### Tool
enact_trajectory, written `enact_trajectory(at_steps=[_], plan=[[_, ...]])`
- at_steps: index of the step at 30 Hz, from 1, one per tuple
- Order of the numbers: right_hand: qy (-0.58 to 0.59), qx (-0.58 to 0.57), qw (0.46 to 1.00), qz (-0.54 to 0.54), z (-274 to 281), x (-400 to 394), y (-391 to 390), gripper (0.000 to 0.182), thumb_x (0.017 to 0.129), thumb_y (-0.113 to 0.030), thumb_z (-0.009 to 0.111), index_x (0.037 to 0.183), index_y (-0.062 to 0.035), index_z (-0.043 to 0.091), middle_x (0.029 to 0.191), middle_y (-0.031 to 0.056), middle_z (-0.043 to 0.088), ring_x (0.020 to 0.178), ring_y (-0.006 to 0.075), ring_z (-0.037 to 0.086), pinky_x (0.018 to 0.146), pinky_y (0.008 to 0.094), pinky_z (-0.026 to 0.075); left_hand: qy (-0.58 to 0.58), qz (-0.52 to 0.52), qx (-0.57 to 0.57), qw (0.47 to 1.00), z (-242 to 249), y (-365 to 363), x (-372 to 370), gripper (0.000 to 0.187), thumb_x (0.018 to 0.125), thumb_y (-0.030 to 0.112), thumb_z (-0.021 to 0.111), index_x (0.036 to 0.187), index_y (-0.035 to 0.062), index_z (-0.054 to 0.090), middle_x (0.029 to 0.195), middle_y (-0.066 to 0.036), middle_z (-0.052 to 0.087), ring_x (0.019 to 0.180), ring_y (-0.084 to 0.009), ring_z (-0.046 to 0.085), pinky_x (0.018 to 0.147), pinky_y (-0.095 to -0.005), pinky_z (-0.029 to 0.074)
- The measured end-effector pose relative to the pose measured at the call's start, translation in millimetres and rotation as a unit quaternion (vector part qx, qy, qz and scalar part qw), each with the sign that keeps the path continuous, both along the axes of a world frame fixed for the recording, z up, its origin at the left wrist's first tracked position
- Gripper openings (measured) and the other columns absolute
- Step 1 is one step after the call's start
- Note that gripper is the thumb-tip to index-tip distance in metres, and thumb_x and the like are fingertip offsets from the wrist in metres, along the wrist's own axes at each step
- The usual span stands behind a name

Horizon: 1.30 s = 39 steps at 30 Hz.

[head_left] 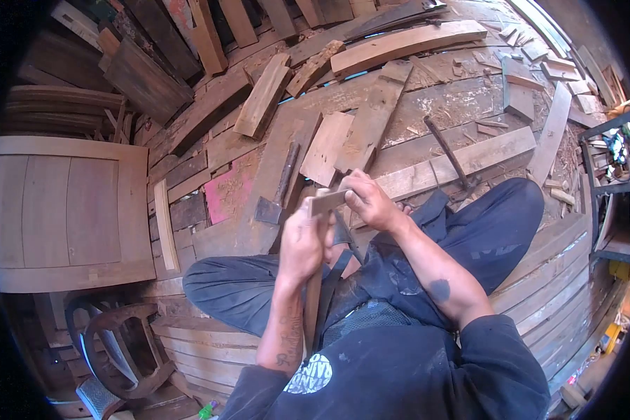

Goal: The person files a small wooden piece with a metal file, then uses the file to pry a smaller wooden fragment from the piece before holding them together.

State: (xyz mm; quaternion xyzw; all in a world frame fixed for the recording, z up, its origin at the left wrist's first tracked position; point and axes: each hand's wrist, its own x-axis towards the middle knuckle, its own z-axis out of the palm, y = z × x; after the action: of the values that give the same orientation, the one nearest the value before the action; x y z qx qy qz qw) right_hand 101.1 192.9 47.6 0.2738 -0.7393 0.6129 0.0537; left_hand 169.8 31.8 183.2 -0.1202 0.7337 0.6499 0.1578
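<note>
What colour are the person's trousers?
Dark navy blue trousers, seen best in the head view, under the hands holding a wood piece.

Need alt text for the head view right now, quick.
A seated person's left hand and right hand grip a narrow wooden strip held upright over their lap. Around them lie planks, offcuts, a hatchet, a hammer and a panelled door.

Hatchet [276,192] and loose boards [325,147] crowd the floor ahead.
</note>
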Motion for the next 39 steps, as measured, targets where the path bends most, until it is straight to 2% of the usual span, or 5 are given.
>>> enact_trajectory(at_steps=[4, 8, 11, 21, 39], plan=[[0.032, -0.074, 0.997, 0.014, 17.2, -4.7, -4.1, 0.053, 0.105, -0.053, 0.051, 0.092, -0.0040, 0.064, 0.086, 0.0095, 0.063, 0.087, 0.0286, 0.058, 0.086, 0.0402, 0.045, 0.017, -0.027, -0.009, 0.999, -0.4, 7.1, 2.0, 0.056, 0.114, 0.047, 0.032, 0.096, 0.0032, 0.062, 0.059, 0.001, 0.051, 0.044, -0.0085, 0.046, 0.042, -0.0254, 0.038], [-0.247, -0.072, 0.966, -0.009, -20.8, -2.0, 10.8, 0.055, 0.109, -0.054, 0.045, 0.097, -0.0030, 0.062, 0.074, 0.0013, 0.053, 0.065, 0.0131, 0.053, 0.061, 0.0308, 0.045, 0.091, -0.021, 0.033, 0.995, 13.4, -11.0, -1.0, 0.049, 0.114, 0.043, 0.038, 0.102, 0.0015, 0.062, 0.060, 0.001, 0.051, 0.047, -0.0061, 0.048, 0.044, -0.0246, 0.038], [-0.399, -0.282, 0.869, 0.076, 0.7, -7.8, 12.7, 0.053, 0.112, -0.052, 0.040, 0.104, -0.0047, 0.062, 0.069, 0.0000, 0.047, 0.054, 0.0095, 0.045, 0.051, 0.0265, 0.040, 0.136, 0.000, 0.028, 0.990, 16.8, -17.1, -11.1, 0.034, 0.111, 0.035, 0.052, 0.109, 0.0022, 0.060, 0.064, 0.002, 0.052, 0.049, -0.0054, 0.047, 0.049, -0.0237, 0.042], [-0.312, -0.250, 0.916, -0.036, 12.2, -8.4, 13.9, 0.033, 0.113, -0.028, 0.045, 0.108, -0.0006, 0.062, 0.078, 0.0055, 0.063, 0.066, 0.0130, 0.061, 0.063, 0.0265, 0.049, 0.095, -0.003, -0.006, 0.995, 7.5, -8.9, -9.9, 0.028, 0.109, 0.030, 0.058, 0.112, 0.0027, 0.061, 0.067, 0.003, 0.053, 0.052, -0.0056, 0.048, 0.049, -0.0238, 0.040], [-0.307, -0.269, 0.904, -0.128, -7.0, -9.5, 8.2, 0.047, 0.111, -0.040, 0.051, 0.080, -0.0064, 0.058, 0.062, -0.0078, 0.041, 0.053, 0.0021, 0.036, 0.048, 0.0228, 0.027, 0.132, 0.032, -0.024, 0.991, 4.1, -1.4, -3.3, 0.027, 0.108, 0.023, 0.057, 0.126, 0.0033, 0.060, 0.080, 0.000, 0.057, 0.054, -0.0051, 0.052, 0.047, -0.0221, 0.042]])
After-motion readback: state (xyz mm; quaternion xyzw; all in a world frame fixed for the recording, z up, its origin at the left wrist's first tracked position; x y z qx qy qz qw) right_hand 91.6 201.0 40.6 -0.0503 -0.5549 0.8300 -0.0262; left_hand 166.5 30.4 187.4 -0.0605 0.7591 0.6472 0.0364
